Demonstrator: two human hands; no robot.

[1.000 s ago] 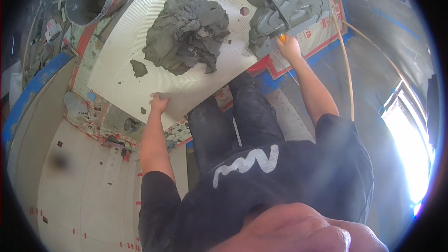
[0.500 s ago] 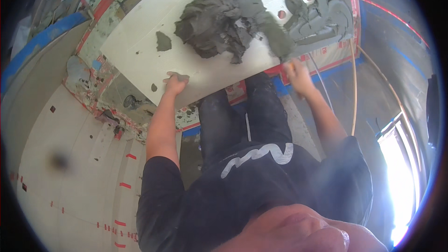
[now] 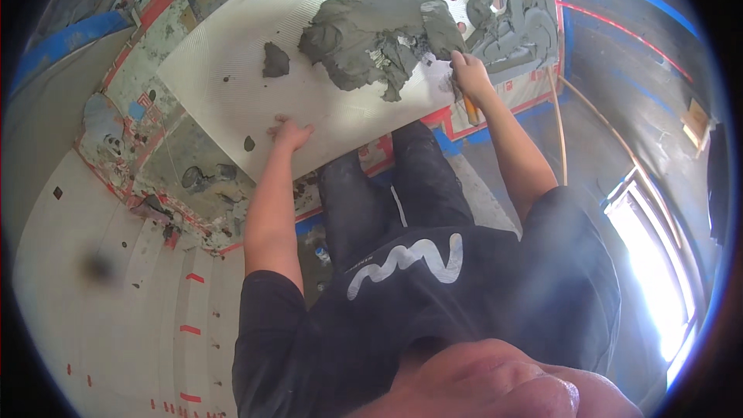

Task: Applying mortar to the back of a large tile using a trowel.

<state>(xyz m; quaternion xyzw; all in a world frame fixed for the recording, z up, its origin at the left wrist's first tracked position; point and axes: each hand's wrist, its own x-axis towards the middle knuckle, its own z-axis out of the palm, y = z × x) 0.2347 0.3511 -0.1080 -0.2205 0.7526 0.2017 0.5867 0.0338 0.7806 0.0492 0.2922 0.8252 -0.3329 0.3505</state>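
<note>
A large white sheet with a ribbed face, like the back of a tile, lies in front of me. On it sits a broad heap of wet grey mortar, with smaller dabs nearer its left side. My left hand rests on the near part of the sheet, fingers spread and holding nothing. My right hand is closed around a trowel, whose orange handle sticks out below the fist. Its blade, coated in mortar, reaches the heap's right side, so its outline is hard to make out.
Beyond the sheet's right side, grey mortar is spread in ridges. Two reddish round spots show near that edge. A mortar-stained surface with red tape borders the left. Long thin wooden strips stand at the right, near a bright opening.
My right hand has moved away from me and slightly left, bringing the trowel blade against the heap. My left hand stays on the sheet. The whole view has shifted a little.
</note>
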